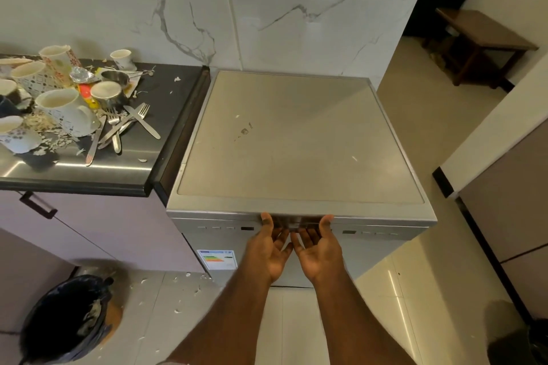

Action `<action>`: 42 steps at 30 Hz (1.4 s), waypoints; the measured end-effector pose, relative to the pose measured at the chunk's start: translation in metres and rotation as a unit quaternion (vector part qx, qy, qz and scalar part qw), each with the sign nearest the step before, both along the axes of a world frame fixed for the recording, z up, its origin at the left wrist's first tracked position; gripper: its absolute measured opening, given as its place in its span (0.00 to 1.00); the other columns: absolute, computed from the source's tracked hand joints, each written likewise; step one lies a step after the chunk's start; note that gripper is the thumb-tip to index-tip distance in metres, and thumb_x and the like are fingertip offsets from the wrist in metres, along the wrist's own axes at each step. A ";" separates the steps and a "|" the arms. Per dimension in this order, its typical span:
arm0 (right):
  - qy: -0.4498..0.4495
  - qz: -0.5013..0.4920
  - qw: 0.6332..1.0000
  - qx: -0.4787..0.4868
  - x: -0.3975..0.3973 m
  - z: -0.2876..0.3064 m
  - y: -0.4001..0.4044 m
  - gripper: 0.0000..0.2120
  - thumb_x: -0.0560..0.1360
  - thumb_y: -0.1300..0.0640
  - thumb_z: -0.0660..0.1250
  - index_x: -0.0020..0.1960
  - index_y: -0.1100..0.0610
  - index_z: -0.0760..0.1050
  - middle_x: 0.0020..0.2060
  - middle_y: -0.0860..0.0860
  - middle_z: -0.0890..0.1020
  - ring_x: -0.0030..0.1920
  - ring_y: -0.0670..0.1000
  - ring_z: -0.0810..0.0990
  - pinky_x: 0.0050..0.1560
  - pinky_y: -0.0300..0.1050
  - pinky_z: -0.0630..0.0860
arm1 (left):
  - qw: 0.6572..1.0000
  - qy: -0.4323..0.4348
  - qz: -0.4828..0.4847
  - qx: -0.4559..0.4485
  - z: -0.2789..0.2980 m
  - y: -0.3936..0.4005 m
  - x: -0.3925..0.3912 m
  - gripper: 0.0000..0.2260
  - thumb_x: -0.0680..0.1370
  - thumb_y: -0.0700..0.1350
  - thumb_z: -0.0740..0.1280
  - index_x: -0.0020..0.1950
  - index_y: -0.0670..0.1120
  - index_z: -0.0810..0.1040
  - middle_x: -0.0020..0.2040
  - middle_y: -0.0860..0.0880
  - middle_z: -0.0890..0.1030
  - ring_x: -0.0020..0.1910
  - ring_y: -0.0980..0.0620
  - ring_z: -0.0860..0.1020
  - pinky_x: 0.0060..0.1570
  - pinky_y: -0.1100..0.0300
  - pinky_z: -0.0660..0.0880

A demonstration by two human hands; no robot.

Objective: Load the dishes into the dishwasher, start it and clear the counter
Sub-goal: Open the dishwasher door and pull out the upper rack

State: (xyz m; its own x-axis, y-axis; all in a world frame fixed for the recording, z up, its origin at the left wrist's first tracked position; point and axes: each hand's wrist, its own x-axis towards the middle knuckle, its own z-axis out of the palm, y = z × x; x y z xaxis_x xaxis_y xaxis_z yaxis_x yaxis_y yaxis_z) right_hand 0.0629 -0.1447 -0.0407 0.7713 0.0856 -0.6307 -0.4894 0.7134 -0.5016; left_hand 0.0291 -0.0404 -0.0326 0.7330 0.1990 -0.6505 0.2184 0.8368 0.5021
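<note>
A silver dishwasher [296, 139] stands right of the dark counter [169, 98], its door closed. Both my hands are palm-up at the recessed door handle [295, 224] in the middle of the control strip. My left hand [271, 249] and my right hand [318, 249] lie side by side, thumbs against the top edge and fingertips tucked into the recess, gripping it. On the counter's left sit several dirty mugs [59, 104], steel cups [108, 93] and loose forks, knives and spoons [124, 124].
Food scraps and wrappers litter the counter and the floor. A bin with a black liner [63, 314] stands on the floor at lower left. A cabinet [504, 201] flanks the dishwasher on the right, and a wooden table [480, 35] stands beyond.
</note>
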 end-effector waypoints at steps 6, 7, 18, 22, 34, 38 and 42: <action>0.011 -0.011 1.000 -0.017 0.002 -0.002 0.003 0.28 0.75 0.42 0.67 0.65 0.61 0.74 0.59 0.61 0.81 0.59 0.60 0.80 0.64 0.58 0.75 | 1.000 0.017 0.020 -0.001 0.001 -0.006 0.005 0.23 0.80 0.57 0.65 0.64 0.40 0.77 0.59 0.40 0.83 0.60 0.43 0.80 0.65 0.41 0.74; 0.014 -0.013 1.000 -0.024 0.003 -0.001 0.004 0.26 0.76 0.42 0.67 0.64 0.61 0.74 0.58 0.61 0.81 0.58 0.59 0.81 0.64 0.58 0.75 | 1.000 0.018 0.022 -0.001 0.001 -0.007 0.006 0.22 0.80 0.56 0.65 0.64 0.39 0.77 0.59 0.40 0.83 0.60 0.43 0.80 0.65 0.41 0.73; 0.020 -0.034 0.998 -0.050 0.003 0.001 0.010 0.22 0.79 0.44 0.66 0.63 0.60 0.74 0.58 0.62 0.81 0.60 0.61 0.80 0.61 0.57 0.75 | 0.999 0.020 0.008 0.028 0.000 -0.008 0.005 0.21 0.81 0.57 0.63 0.62 0.41 0.77 0.59 0.41 0.82 0.61 0.45 0.79 0.71 0.41 0.67; 0.016 -0.033 0.999 -0.030 0.000 0.000 0.009 0.26 0.76 0.42 0.67 0.65 0.61 0.74 0.59 0.62 0.81 0.61 0.61 0.80 0.64 0.57 0.75 | 1.000 0.011 0.017 0.011 -0.002 -0.007 0.003 0.22 0.79 0.56 0.65 0.62 0.40 0.77 0.59 0.40 0.83 0.61 0.43 0.79 0.66 0.42 0.73; -0.040 -0.008 0.995 0.087 0.002 -0.016 0.000 0.24 0.72 0.47 0.69 0.60 0.63 0.77 0.57 0.61 0.83 0.60 0.58 0.81 0.61 0.50 0.79 | 0.998 -0.047 0.024 -0.041 -0.023 -0.009 0.006 0.31 0.72 0.57 0.69 0.70 0.41 0.74 0.65 0.39 0.80 0.66 0.44 0.77 0.57 0.45 0.77; -0.035 -0.022 0.997 0.067 0.007 -0.023 0.005 0.30 0.71 0.47 0.70 0.67 0.63 0.74 0.55 0.59 0.83 0.59 0.57 0.81 0.60 0.49 0.79 | 0.997 -0.045 0.050 -0.033 -0.024 -0.015 0.012 0.31 0.71 0.58 0.69 0.69 0.42 0.75 0.64 0.40 0.81 0.63 0.43 0.79 0.56 0.47 0.78; -0.030 -0.018 0.999 0.041 0.003 -0.029 0.006 0.30 0.71 0.47 0.72 0.68 0.63 0.75 0.57 0.62 0.83 0.54 0.59 0.85 0.52 0.52 0.82 | 0.996 -0.014 0.076 -0.046 -0.027 -0.023 0.007 0.30 0.71 0.56 0.71 0.68 0.41 0.75 0.61 0.39 0.82 0.61 0.41 0.81 0.59 0.46 0.78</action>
